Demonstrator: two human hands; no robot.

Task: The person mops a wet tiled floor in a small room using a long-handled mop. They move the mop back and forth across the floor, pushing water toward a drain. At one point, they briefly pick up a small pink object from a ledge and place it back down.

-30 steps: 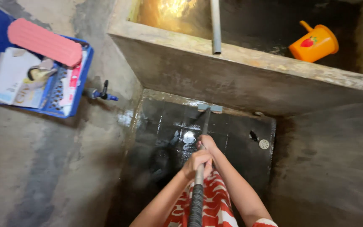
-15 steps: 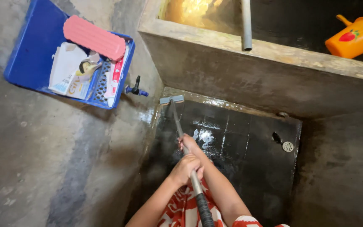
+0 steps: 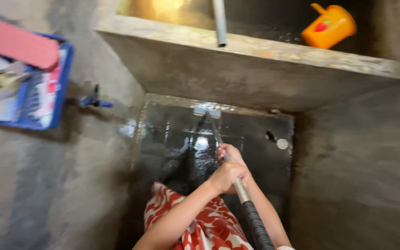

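Gripping a long-handled floor scraper (image 3: 223, 153) w/ both hands, the person stands over a wet dark tiled floor (image 3: 172, 139). Right hand (image 3: 231, 153) sits further down the metal shaft, fingers wrapped shut round it; left hand (image 3: 228, 175) is closed on the shaft just behind, the two touching. Tool head rests on the floor at its far edge, right under the concrete tank wall (image 3: 255, 69), shaft slanting back toward the person's body. Lower part of the handle has a black ribbed sleeve (image 3: 258, 227), below both hands.

Handling, as a judgement: shaft looks stiff & fairly light, prob. metal tube, no flex visible. Bare metal near wet hands could be slick; the ribbed sleeve looks the surer place to hold, w/ one hand further down the shaft for pressure on the head.

Round about: small round drain (image 3: 282, 144) near the floor's right edge, blue tap (image 3: 91, 99) on the left wall, blue wall basket (image 3: 47, 92) w/ a pink flat item (image 3: 17, 44) & packets. Grey pipe (image 3: 219, 21) hangs over the tank rim; orange jug (image 3: 327, 27) floats or sits inside, can't tell which.
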